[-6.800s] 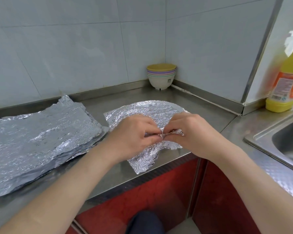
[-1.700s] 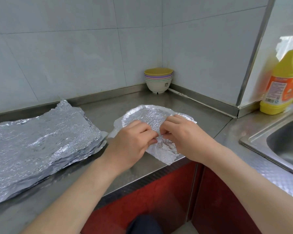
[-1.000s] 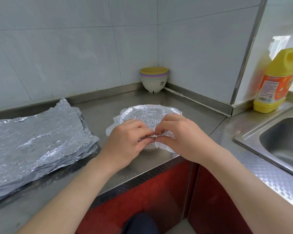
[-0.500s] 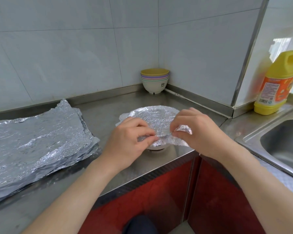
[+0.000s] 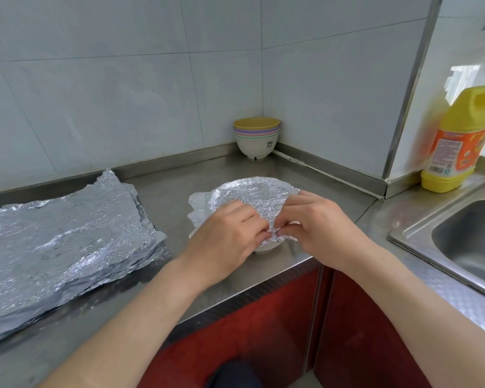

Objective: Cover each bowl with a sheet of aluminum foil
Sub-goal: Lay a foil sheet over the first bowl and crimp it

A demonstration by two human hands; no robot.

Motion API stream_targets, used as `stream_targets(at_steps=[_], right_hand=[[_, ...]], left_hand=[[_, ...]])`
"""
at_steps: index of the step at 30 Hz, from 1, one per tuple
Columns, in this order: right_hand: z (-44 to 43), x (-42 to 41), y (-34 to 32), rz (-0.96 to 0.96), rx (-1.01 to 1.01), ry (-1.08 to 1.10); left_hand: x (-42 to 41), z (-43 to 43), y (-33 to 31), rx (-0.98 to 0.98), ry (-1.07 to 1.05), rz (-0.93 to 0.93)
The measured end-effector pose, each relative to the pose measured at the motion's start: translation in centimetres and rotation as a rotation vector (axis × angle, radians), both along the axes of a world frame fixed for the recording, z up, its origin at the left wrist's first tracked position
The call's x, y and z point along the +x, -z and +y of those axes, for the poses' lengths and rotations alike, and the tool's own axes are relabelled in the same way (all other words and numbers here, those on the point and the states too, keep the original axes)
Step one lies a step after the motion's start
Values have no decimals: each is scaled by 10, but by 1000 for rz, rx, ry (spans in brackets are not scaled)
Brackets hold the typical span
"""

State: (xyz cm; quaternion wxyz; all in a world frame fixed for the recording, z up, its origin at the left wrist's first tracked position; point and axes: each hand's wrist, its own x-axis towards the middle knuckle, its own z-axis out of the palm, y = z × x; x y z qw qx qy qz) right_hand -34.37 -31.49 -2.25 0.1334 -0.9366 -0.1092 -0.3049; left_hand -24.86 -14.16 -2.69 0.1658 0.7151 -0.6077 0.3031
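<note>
A white bowl (image 5: 265, 248) stands near the steel counter's front edge, its top covered by a crinkled foil sheet (image 5: 249, 196). My left hand (image 5: 227, 242) and my right hand (image 5: 317, 222) meet at the bowl's near rim, and both pinch the foil's near edge against it. The foil still sticks out loose at the left of the bowl. A pile of foil sheets (image 5: 59, 247) lies on the counter to the left. A stack of several coloured bowls (image 5: 256, 137) stands in the back corner.
A yellow detergent bottle (image 5: 457, 144) stands at the right by the wall. A steel sink (image 5: 471, 245) is set into the counter at the far right. The counter (image 5: 179, 180) ends in a front edge above red cabinet doors (image 5: 263, 331).
My right hand has come back from the bowl's right side to meet my left hand at the near rim. The foil's near edge is now folded further down around the rim.
</note>
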Motion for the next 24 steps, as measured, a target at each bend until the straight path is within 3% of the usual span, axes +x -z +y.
stream_targets(at_steps=[3, 6, 8, 11, 16, 18, 20, 22, 24], right_hand=[[-11, -10, -13, 146, 33, 9], [-21, -16, -25, 228, 176, 17], [-21, -12, -30, 187, 300, 79], [-13, -1, -28, 254, 292, 244], [-3, 11, -15, 385, 250, 373], [-3, 13, -14, 365, 269, 381], [-4, 15, -14, 351, 278, 408], [-6, 20, -12, 345, 327, 438], [-9, 26, -7, 332, 387, 436]], left_hand=[[-3, 3, -10, -26, 8, 186], [10, 7, -30, 24, -131, 353], [24, 10, -35, 192, -195, 380], [33, 10, -31, 445, -251, 354], [36, 9, -23, 586, -297, 289], [39, 8, -24, 500, -250, 369], [44, 7, -25, 265, -261, 438], [51, 5, -25, 55, -378, 431], [55, 3, -26, -10, -493, 442]])
